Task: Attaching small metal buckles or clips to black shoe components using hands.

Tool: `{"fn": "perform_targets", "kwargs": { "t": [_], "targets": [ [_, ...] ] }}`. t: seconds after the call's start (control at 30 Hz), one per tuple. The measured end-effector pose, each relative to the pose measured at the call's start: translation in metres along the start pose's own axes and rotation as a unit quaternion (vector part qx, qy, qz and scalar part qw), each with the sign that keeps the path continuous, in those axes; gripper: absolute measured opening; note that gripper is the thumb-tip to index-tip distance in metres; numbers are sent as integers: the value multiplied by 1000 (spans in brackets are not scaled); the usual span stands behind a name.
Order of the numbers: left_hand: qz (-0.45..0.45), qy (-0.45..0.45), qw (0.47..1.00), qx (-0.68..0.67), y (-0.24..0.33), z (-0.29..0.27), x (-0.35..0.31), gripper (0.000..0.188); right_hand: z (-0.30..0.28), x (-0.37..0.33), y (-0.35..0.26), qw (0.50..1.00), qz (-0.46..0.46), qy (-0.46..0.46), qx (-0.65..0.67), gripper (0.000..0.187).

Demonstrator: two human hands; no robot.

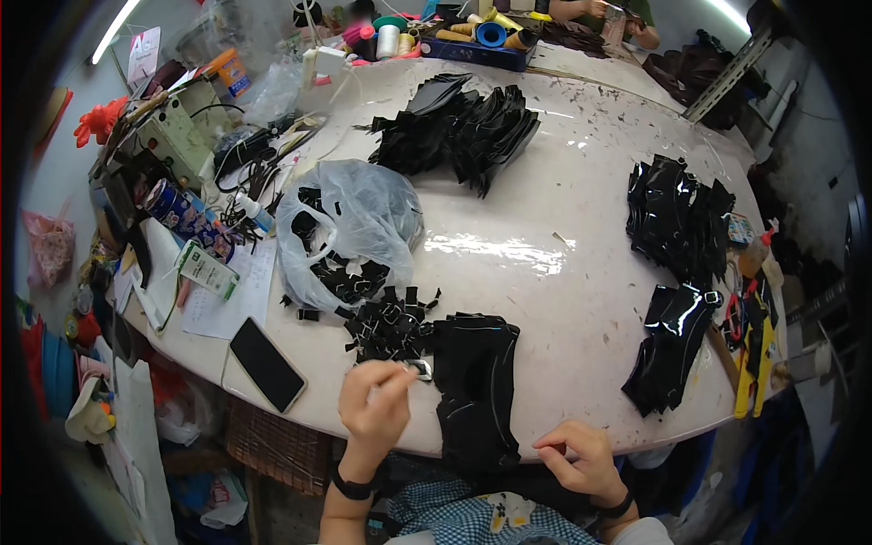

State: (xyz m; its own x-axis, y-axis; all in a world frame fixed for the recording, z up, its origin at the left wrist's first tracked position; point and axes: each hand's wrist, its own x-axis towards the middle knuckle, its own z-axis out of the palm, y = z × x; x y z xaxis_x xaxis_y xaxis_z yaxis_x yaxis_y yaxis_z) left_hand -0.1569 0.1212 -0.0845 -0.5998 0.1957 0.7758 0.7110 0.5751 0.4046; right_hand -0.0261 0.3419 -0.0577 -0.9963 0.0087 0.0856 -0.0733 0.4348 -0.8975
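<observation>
My left hand is closed in a pinch, slightly blurred, with a small shiny buckle tab at its fingertips. Just beyond lies a heap of small black buckle tabs. Directly right of that heap is a stack of glossy black cut panels, reaching the table's near edge. To the right of the stack, my right hand hovers at the edge, thumb and forefinger pressed together; whatever they hold, if anything, is too small to make out. A translucent plastic bag with more black tabs inside stands behind the heap.
A dark phone lies at the left edge. More black panels are piled at the back and right, with a buckled bundle nearer. Yellow-handled tools lie far right. Thread spools fill a blue tray; another person's hands show behind.
</observation>
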Motion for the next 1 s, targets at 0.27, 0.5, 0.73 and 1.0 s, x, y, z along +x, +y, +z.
{"fn": "perform_targets", "kwargs": {
  "t": [0.27, 0.5, 0.73, 1.0],
  "targets": [
    [214, -85, 959, -166, 49, 7, -16, 21, 16, 4, 10, 915, 133, -179, 335, 25],
    [194, -116, 948, -223, 58, 15, -34, 16, 18, 3, 15, 929, 148, -188, 283, 25],
    [-154, -276, 828, -463, 63, 12, -26, 49, 16, 2, 8, 972, 107, -131, 166, 23],
    [-300, -405, 688, -521, 56, 19, -33, 14, 19, -4, 21, 992, 31, -104, 69, 19]
  ]
}}
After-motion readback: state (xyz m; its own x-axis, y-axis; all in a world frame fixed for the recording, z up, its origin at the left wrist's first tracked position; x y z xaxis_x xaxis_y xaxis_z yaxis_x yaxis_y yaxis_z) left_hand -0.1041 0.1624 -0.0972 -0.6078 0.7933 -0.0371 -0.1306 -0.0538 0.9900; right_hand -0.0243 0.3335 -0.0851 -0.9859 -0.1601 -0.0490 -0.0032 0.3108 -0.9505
